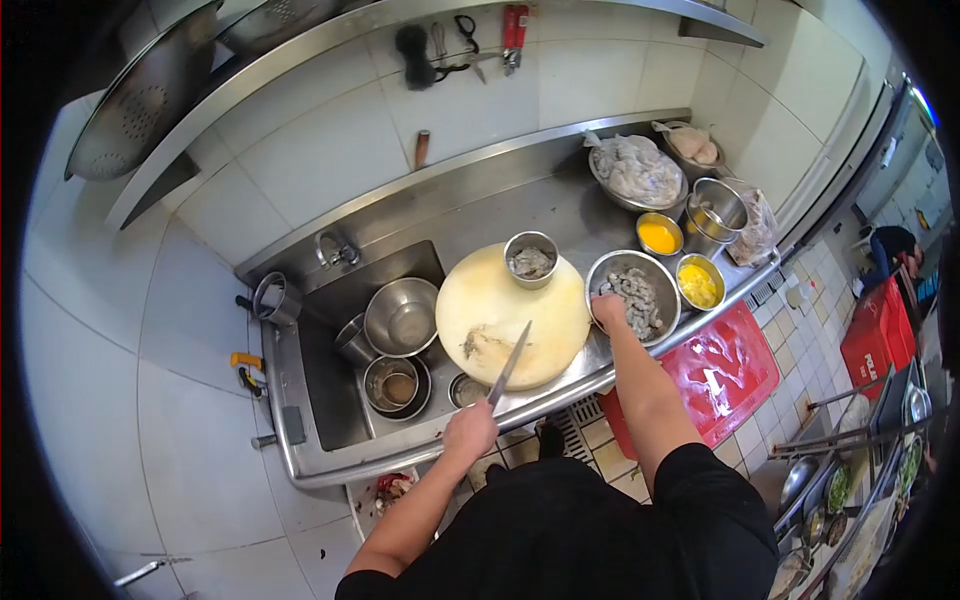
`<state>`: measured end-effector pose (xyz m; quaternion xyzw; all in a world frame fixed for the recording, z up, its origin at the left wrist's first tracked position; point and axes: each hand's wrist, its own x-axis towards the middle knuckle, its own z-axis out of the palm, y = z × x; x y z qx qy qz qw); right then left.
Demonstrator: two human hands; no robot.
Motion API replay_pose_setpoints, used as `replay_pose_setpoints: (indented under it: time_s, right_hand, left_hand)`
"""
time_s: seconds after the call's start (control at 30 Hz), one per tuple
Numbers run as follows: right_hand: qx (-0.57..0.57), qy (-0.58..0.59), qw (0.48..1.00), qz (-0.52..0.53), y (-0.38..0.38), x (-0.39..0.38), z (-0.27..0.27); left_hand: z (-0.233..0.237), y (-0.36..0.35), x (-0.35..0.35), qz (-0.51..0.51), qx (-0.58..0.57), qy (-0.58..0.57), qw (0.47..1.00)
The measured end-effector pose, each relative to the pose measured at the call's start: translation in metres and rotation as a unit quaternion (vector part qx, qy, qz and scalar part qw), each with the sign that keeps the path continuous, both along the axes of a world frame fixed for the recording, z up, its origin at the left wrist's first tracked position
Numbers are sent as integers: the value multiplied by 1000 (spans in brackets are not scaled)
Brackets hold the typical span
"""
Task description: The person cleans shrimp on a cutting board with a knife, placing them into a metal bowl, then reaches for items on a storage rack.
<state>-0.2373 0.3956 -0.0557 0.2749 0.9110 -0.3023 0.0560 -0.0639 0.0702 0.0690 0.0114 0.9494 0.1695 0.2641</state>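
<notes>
My left hand is closed round the handle of a knife, whose blade points up and away over the round cutting board. A dark wet smear marks the board near the blade. At the board's far side stands a small metal container with grey pieces that look like shrimp. To the right, my right hand is closed at the near left rim of a metal bowl, its fingers partly hidden. Peeled grey shrimp lie inside this bowl.
Bowls of yellow liquid and yellow pieces stand right, before a bowl of bagged pale food. Left is a sink with metal bowls. A red board lies below the counter edge. A person is far right.
</notes>
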Motion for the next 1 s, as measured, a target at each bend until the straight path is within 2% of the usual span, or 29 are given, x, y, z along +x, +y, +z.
replay_pose_setpoints:
  time_s: [0.03, 0.1, 0.13, 0.17, 0.23, 0.27, 0.3, 0.37, 0.4, 0.47, 0.53, 0.63, 0.7, 0.8, 0.9, 0.97, 1.0]
  right_hand:
    - [1, -2, 1000, 7, -2, 2, 5]
    - [-30, 1, 998, -46, -6, 11, 15]
    - [10, 1, 1000, 24, -3, 11, 13]
    - [12, -1, 999, 30, 0, 10, 11]
    - [75, 33, 985, 151, 4, 12, 6]
    - [27, 96, 994, 41, 1, 14, 1]
    - [29, 96, 994, 45, -3, 17, 13]
    - [-76, 126, 986, 74, -26, 31, 62]
    - [-76, 124, 987, 75, -39, 33, 63]
    - [4, 265, 948, 178, -68, 43, 62]
    - [2, 339, 912, 229, -108, 64, 58]
    - [128, 130, 925, 335, -150, 93, 44]
    - [111, 189, 925, 311, -156, 104, 36]
    - [91, 225, 922, 302, -159, 110, 52]
    - [50, 211, 909, 357, -153, 102, 39]
    - [33, 211, 911, 354, -153, 96, 35]
    - [13, 211, 912, 351, -154, 95, 34]
  left_hand:
    - [2, 6, -1, -10, 11, -13, 1000]
    - [-8, 14, -7, -2, 15, -30, 999]
    - [-15, 14, -10, -1, 18, -43, 999]
    - [-22, 11, -12, 4, 20, -44, 999]
    - [-27, 3, -13, 23, 33, -19, 999]
    - [-29, -5, -13, 26, 27, -24, 999]
    - [-27, -13, -13, 30, 30, -25, 999]
    - [-25, -30, -14, 69, -3, -18, 997]
    - [-23, -37, -14, 72, -12, -14, 997]
    - [-23, -45, -16, 77, -14, -9, 997]
    - [-16, -44, -15, 86, -11, 11, 996]
    - [5, -32, -8, 118, 15, 32, 992]
    - [-14, -32, 2, 103, 28, 26, 994]
    - [-29, -37, 13, 92, 35, 25, 995]
    - [-44, -36, 23, 83, 37, 58, 994]
    - [-63, -38, 26, 77, 43, 87, 992]
    - [-78, -41, 26, 149, 180, -5, 972]
